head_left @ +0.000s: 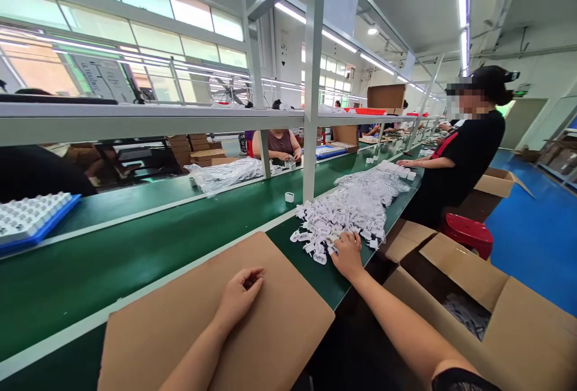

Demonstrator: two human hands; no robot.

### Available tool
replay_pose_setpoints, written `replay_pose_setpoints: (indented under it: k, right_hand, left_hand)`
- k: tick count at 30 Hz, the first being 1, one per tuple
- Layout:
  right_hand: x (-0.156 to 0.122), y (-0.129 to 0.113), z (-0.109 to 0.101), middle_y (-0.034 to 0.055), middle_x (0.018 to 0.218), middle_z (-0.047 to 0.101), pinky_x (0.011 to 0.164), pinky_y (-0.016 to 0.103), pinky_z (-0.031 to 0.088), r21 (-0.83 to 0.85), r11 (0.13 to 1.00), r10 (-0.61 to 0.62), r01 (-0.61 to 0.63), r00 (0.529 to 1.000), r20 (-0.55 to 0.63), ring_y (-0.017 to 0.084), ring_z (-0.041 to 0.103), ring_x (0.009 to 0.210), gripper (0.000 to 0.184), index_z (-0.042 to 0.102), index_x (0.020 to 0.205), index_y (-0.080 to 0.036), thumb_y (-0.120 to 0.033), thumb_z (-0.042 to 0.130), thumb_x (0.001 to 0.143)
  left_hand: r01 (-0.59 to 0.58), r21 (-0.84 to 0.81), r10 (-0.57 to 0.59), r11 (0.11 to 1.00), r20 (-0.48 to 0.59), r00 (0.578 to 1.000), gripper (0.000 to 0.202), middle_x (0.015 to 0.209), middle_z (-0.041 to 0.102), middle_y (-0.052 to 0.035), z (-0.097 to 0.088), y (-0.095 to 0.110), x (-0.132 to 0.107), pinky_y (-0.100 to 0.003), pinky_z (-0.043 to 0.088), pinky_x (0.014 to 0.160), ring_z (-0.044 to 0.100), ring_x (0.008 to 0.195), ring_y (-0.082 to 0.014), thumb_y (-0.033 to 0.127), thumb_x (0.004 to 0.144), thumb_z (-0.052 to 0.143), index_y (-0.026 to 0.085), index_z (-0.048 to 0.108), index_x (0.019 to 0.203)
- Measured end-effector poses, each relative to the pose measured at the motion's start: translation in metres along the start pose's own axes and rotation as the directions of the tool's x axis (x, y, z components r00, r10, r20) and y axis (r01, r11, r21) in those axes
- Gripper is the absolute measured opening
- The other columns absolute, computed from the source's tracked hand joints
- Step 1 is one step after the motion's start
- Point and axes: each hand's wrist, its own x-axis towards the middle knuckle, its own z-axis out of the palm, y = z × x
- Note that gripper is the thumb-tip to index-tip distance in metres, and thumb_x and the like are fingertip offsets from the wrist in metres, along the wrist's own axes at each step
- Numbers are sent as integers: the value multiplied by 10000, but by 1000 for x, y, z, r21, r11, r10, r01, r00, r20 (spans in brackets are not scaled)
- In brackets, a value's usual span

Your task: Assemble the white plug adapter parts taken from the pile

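My left hand [241,296] rests above a sheet of brown cardboard [288,313]. Its fingers are loosely curled, with a gap between them and the thumb, and I see nothing in it. At the near edge of a heap of small white plastic parts [338,217], my right hand [348,256] touches the pieces with bent, spread fingers. Its fingertips are partly hidden among the parts, which look like oval housings. Clear plastic film [374,182] covers the far side of the heap.
One white part [289,197] stands on the green belt [148,241]. A metal post [313,78] rises beside the heap. To my right is an open carton [455,271] near a red stool [469,235]. A co-worker [473,145] stands farther along; a blue tray [40,223] is at left.
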Motion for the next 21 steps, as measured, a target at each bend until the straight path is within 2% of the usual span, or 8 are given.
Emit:
replay_pose_setpoints:
  k: [2,5,8,11,14,16,18,21]
  right_hand:
    - [10,0,-2,110,1095,643,1158,486,262,36,999,-24,24,1000,6,281,538,1124,149,677,848,-194,-121,580,763]
    - [25,2,-2,91,1006,603,953,389,404,111,993,-27,26,1000,5,239,543,942,166,639,821,-188,-94,554,714]
    - [37,2,-2,82,973,577,756,329,410,203,979,-17,17,1000,-3,213,520,819,156,592,809,-197,-100,516,714]
    - [43,-5,-1,68,901,583,698,321,407,307,951,-29,28,1000,-1,211,527,769,136,575,830,-205,-128,496,751]
    - [43,-27,0,21,794,615,656,308,431,418,906,-89,62,995,47,197,551,693,138,612,917,-209,-200,548,795]
    - [39,-50,0,13,823,674,665,300,463,509,856,-160,87,982,101,188,597,699,210,640,1012,-212,-255,617,808]
    - [35,-75,0,25,888,720,708,299,490,606,788,-269,109,946,179,190,646,759,240,661,1040,-215,-258,667,805]
    - [33,-112,5,41,975,747,787,300,497,694,708,-423,135,867,263,200,680,870,213,695,982,-220,-139,650,791]
  left_hand:
    - [-14,2,14,1000,-1,1000,503,1005,762,-104,1,-2,1,-424,584,863,715,918,-277,566,766,667,183,765,1078]
    - [-24,-6,24,1000,-12,1000,470,1017,759,-104,2,-3,1,-423,586,875,716,931,-273,541,771,670,187,766,1065]
    - [-35,-2,35,999,-22,999,432,1016,755,-100,2,-2,1,-420,587,885,713,925,-263,508,779,679,194,770,1061]
    - [-37,6,37,999,-12,999,407,1023,752,-97,2,0,1,-414,582,894,712,932,-255,481,795,668,198,767,1070]
    - [-27,18,28,999,-12,1000,387,1033,751,-94,3,2,1,-405,578,890,710,937,-248,460,818,649,202,764,1083]
    - [-31,29,33,999,-47,998,380,1022,751,-94,3,2,0,-404,581,869,706,911,-244,453,821,642,202,765,1079]
    - [-55,53,62,997,-138,989,380,1027,751,-101,3,1,1,-414,579,873,701,920,-251,452,811,647,201,766,1070]
    - [-68,111,102,991,-329,939,383,1021,752,-115,2,-2,3,-458,556,939,687,1002,-291,504,807,654,201,770,1010]
